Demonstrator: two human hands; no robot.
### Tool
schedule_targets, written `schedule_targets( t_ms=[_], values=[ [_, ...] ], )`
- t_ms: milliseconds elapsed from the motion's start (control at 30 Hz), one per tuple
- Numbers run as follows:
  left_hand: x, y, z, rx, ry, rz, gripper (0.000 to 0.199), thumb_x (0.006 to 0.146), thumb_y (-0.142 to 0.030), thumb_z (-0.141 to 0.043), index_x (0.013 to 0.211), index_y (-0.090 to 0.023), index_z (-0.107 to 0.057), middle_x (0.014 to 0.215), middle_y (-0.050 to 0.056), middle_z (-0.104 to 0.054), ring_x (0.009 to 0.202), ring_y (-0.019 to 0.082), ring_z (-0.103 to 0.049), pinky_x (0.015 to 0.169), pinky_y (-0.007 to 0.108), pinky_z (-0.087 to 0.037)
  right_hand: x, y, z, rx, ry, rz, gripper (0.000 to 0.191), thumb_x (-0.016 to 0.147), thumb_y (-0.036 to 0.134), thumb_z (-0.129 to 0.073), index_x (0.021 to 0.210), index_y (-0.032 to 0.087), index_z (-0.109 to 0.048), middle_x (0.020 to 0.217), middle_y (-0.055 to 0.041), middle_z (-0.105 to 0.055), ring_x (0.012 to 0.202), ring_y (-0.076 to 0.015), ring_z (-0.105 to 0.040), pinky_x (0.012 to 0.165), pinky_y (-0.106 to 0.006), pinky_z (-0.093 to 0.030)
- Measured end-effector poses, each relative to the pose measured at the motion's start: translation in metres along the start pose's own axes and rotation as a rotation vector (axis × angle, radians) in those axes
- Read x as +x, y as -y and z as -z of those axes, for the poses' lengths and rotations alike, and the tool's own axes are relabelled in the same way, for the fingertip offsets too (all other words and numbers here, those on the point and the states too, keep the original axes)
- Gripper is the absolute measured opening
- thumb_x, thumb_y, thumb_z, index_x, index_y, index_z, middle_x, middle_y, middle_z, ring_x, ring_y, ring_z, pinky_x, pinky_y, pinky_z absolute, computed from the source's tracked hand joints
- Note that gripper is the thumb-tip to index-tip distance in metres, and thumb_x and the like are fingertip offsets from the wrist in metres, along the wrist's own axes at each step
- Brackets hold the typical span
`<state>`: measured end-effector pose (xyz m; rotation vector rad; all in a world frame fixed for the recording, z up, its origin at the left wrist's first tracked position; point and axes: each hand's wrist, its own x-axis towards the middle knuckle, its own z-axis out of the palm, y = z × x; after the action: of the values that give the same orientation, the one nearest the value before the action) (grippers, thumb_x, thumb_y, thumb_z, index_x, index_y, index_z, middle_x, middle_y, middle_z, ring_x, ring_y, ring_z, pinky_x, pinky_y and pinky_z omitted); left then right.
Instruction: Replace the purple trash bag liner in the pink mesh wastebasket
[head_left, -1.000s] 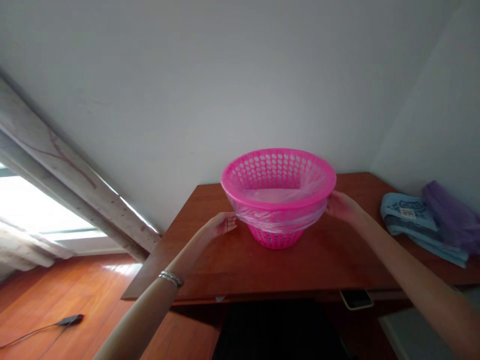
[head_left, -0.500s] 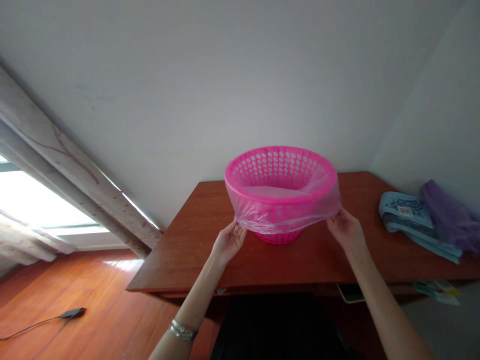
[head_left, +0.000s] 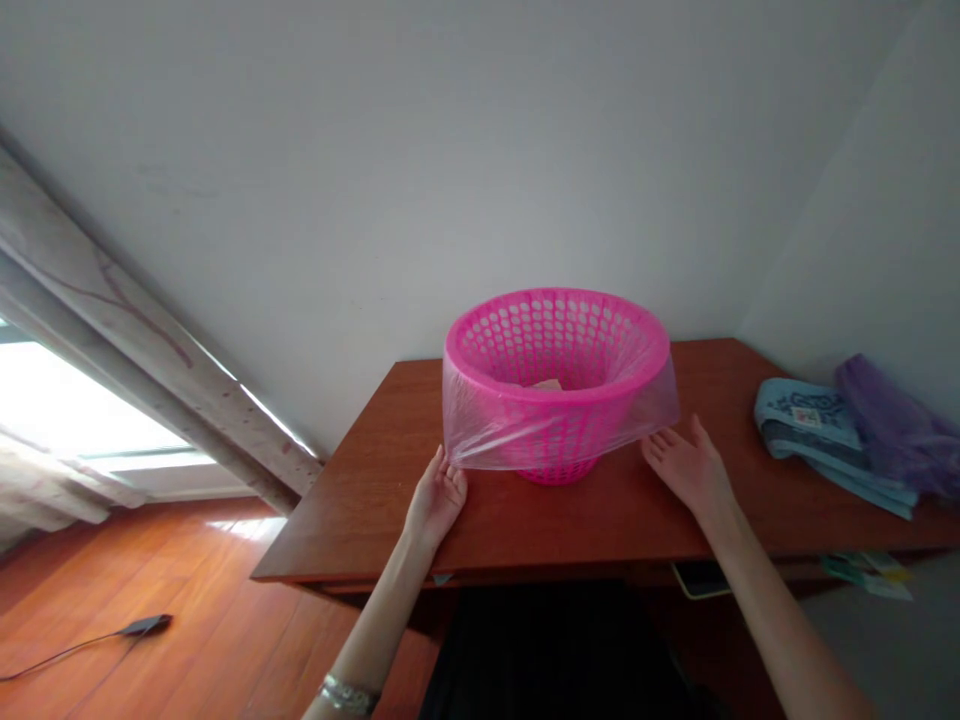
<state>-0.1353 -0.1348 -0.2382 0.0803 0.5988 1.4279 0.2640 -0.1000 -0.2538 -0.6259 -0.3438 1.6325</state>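
Note:
A pink plastic basket (head_left: pixel 559 310) with a pattern of holes stands upright on the brown desk. A thin, see-through plastic bag (head_left: pixel 487 430) lines it and folds out over the rim, hanging down around the outside. At the bag's lower left corner, my left hand (head_left: pixel 437 500) pinches the edge between thumb and fingers. My right hand (head_left: pixel 691 470) is to the right of the basket, fingers spread and palm turned up, just below the hanging bag edge. Something small and beige (head_left: pixel 549 384) shows inside the basket.
On the desk (head_left: pixel 375 480), a folded light-blue cloth (head_left: pixel 814 420) with a label and a purple plastic bag (head_left: pixel 892 430) lie at the right. A phone-like object (head_left: pixel 701 580) is below the desk's front edge. A black adapter (head_left: pixel 146 625) with a cord lies on the floor.
My right hand has let go of the bag and opened. My left hand has moved a little left and down, pulling the bag's edge outward. The beige thing inside has come into sight.

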Motion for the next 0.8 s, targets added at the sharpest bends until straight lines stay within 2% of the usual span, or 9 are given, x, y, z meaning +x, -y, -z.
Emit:
schedule_targets(
  t_ms=[67, 133, 200, 300, 367, 467, 633, 700, 800],
  values=[
    [-0.008, 0.012, -0.009, -0.014, 0.04, -0.013, 0.033, 0.099, -0.031, -0.038, 0.09, -0.012, -0.063, 0.085, 0.008, -0.073, 0.08, 0.016, -0.071, 0.072, 0.027, -0.06, -0.013, -0.008, -0.017, 0.099, 0.02, -0.033, 0.051, 0.076, 0.06, -0.063, 0.106, 0.019, -0.061, 0.111, -0.0094, -0.065, 0.104, -0.0204, -0.063, 0.088, -0.035, -0.057],
    [-0.017, 0.026, -0.018, 0.004, 0.061, -0.005, 0.029, 0.098, -0.03, -0.042, 0.088, -0.014, -0.064, 0.091, 0.009, -0.073, 0.088, 0.019, -0.071, 0.079, 0.034, -0.06, -0.024, -0.018, -0.031, 0.138, 0.032, -0.007, 0.04, 0.074, 0.049, -0.072, 0.102, 0.022, -0.063, 0.106, -0.006, -0.067, 0.102, -0.0195, -0.064, 0.086, -0.036, -0.058],
    [-0.024, 0.039, -0.023, 0.065, 0.085, 0.026, 0.019, 0.093, -0.018, -0.049, 0.082, -0.015, -0.064, 0.085, 0.006, -0.073, 0.082, 0.017, -0.071, 0.077, 0.032, -0.059, -0.032, -0.027, -0.037, 0.141, 0.019, 0.0, 0.026, 0.071, 0.028, -0.077, 0.093, 0.023, -0.064, 0.09, -0.0006, -0.069, 0.088, -0.0148, -0.067, 0.082, -0.032, -0.059],
    [-0.03, 0.047, -0.021, 0.187, 0.16, 0.083, 0.012, 0.083, -0.006, -0.059, 0.076, -0.014, -0.063, 0.07, 0.002, -0.07, 0.067, 0.012, -0.069, 0.071, 0.024, -0.058, -0.039, -0.035, -0.032, 0.139, -0.045, -0.034, 0.026, 0.064, 0.012, -0.081, 0.082, 0.02, -0.064, 0.074, 0.0033, -0.067, 0.07, -0.0098, -0.065, 0.074, -0.026, -0.059],
    [-0.032, 0.046, -0.016, 0.273, 0.156, 0.132, 0.008, 0.079, -0.005, -0.065, 0.076, -0.012, -0.064, 0.072, 0.003, -0.071, 0.066, 0.013, -0.069, 0.069, 0.022, -0.058, -0.042, -0.034, -0.024, 0.125, -0.079, -0.051, 0.028, 0.059, 0.01, -0.083, 0.079, 0.018, -0.064, 0.074, 0.0025, -0.067, 0.069, -0.01, -0.065, 0.071, -0.025, -0.059],
    [-0.035, 0.037, -0.009, 0.399, 0.069, 0.193, 0.006, 0.078, -0.004, -0.067, 0.078, -0.01, -0.066, 0.078, 0.006, -0.073, 0.072, 0.016, -0.071, 0.071, 0.025, -0.059, -0.046, -0.031, -0.014, 0.067, -0.097, -0.085, 0.029, 0.058, 0.009, -0.084, 0.078, 0.017, -0.065, 0.076, 0.0002, -0.068, 0.071, -0.0117, -0.066, 0.07, -0.026, -0.059],
    [-0.043, 0.023, -0.007, 0.575, 0.034, 0.146, 0.008, 0.075, -0.002, -0.067, 0.08, -0.008, -0.067, 0.081, 0.01, -0.073, 0.077, 0.018, -0.071, 0.077, 0.027, -0.059, -0.05, -0.027, -0.01, 0.001, -0.125, -0.12, 0.023, 0.062, 0.009, -0.08, 0.078, 0.017, -0.065, 0.077, -0.002, -0.069, 0.07, -0.0137, -0.066, 0.071, -0.028, -0.059],
    [-0.044, 0.019, -0.007, 0.571, 0.05, 0.132, 0.014, 0.074, 0.001, -0.064, 0.085, -0.007, -0.067, 0.088, 0.011, -0.073, 0.083, 0.019, -0.07, 0.082, 0.028, -0.057, -0.05, -0.025, -0.011, 0.026, -0.117, -0.109, 0.022, 0.063, 0.01, -0.077, 0.081, 0.018, -0.066, 0.082, -0.0028, -0.07, 0.075, -0.0155, -0.067, 0.075, -0.031, -0.059],
    [-0.033, 0.009, -0.009, 0.412, 0.075, 0.123, 0.024, 0.07, 0.004, -0.052, 0.086, -0.007, -0.066, 0.089, 0.012, -0.073, 0.082, 0.019, -0.07, 0.084, 0.029, -0.056, -0.042, -0.016, -0.014, 0.081, -0.054, -0.131, 0.026, 0.071, 0.026, -0.07, 0.095, 0.018, -0.066, 0.099, -0.0072, -0.07, 0.09, -0.0211, -0.067, 0.081, -0.037, -0.058]
  ],
)
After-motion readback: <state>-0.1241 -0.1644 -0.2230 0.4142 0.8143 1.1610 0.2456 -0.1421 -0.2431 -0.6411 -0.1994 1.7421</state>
